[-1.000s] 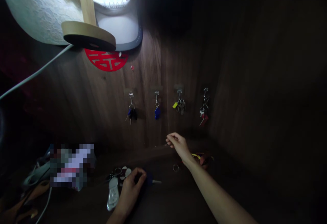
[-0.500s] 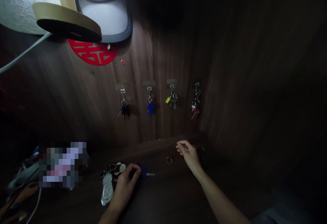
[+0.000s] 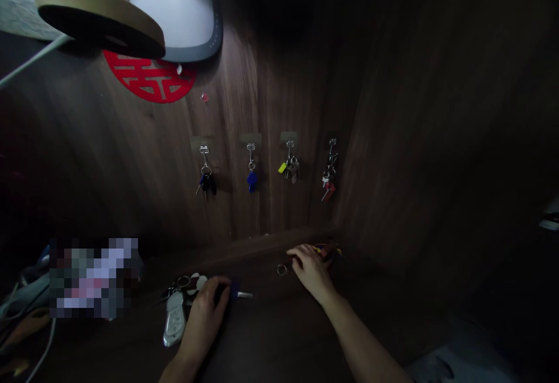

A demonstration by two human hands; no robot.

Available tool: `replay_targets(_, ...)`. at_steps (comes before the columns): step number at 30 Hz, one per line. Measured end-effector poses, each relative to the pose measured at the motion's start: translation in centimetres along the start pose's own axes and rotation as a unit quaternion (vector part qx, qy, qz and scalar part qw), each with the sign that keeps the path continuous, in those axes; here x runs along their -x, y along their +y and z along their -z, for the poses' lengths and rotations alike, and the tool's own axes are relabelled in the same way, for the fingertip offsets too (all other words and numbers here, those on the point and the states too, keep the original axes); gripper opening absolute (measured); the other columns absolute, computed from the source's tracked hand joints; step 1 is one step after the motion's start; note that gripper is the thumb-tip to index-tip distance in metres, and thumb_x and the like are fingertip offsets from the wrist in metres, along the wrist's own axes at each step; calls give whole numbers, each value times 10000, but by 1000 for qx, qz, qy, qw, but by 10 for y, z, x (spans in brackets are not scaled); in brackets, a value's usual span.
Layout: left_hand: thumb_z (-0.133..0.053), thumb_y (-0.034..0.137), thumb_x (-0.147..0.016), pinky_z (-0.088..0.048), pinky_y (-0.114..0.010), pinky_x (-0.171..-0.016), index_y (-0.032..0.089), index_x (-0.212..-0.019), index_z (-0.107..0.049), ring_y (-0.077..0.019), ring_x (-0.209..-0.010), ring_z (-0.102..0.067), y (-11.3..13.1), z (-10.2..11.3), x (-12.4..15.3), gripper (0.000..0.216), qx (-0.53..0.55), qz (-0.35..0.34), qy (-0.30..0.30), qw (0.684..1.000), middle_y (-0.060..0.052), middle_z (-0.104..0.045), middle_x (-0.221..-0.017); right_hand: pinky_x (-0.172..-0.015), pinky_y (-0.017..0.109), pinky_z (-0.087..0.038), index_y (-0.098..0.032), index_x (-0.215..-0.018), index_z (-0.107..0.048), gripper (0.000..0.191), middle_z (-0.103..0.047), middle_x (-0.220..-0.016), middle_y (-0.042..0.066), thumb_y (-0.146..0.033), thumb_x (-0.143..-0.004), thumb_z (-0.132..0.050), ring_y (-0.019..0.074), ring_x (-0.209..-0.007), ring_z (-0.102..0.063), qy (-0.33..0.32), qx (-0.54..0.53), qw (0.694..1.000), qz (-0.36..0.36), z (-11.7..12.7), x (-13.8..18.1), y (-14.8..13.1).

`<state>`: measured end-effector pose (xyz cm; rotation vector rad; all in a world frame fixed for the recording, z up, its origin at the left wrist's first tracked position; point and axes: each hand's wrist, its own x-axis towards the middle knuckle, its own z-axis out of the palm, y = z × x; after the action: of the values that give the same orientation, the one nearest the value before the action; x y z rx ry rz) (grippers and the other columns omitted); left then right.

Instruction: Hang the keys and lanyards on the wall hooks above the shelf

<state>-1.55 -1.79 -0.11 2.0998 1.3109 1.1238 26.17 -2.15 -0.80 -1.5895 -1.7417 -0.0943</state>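
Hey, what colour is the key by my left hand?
The key has a blue head and silver blade, shown in the head view.

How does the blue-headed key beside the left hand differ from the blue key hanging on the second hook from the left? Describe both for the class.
The blue-headed key lies on the wooden shelf, while the blue key hangs from a metal clip on the wooden wall. The first shows a silver blade; the hanging one shows none. The first sits at the left hand's fingertips; no hand touches the other. Both have blue heads.
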Motion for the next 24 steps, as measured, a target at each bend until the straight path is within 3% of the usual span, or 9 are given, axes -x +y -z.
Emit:
replay_targets(7,-445,278,-849,-484,-399,-846,239,-985,-600,-234,-925,-625,1,-2,4,209,-87,-85,28,992,-46,-677,-947,-761,332,-382,-223,-792,-603,117,-642,-804,24,-168,-849,-517,203,-825,-559,-61,43,993,93,-1,5,-29)
replay_targets(13,-490,251,-857,-480,-417,-850,240,-1106,-571,-235,-971,-607,11,-7,7,263,-135,-167,-61,975,-53,-667,-1025,-746,273,-362,-213,-845,-587,97,-643,-801,-1,-186,-884,-502,136,-759,-577,-80,12,971,226,-18,13,-63)
replay_targets(17,-528,235,-840,-459,-419,-876,237,-997,-613,-229,-949,-602,16,-8,6,178,-139,-189,-113,965,-43,-672,-989,-728,265,-361,-211,-878,-586,126,-644,-786,-7,-211,-906,-463,124,-733,-578,-86,3,952,294,-23,17,-72)
replay_targets(21,-461,268,-884,-462,-397,-835,227,-873,-622,-214,-866,-609,16,-6,6,166,-97,-164,-106,976,-35,-672,-880,-735,268,-371,-209,-886,-584,98,-646,-799,-3,-240,-891,-492,129,-744,-580,-101,-12,953,287,-21,18,-71)
replay_targets(24,-442,336,-889,-466,-379,-812,227,-860,-614,-219,-847,-610,13,-4,7,205,-48,-114,-64,990,-41,-668,-854,-786,284,-376,-220,-944,-581,110,-651,-877,5,-216,-836,-562,153,-833,-579,-110,-20,966,232,-17,17,-67)
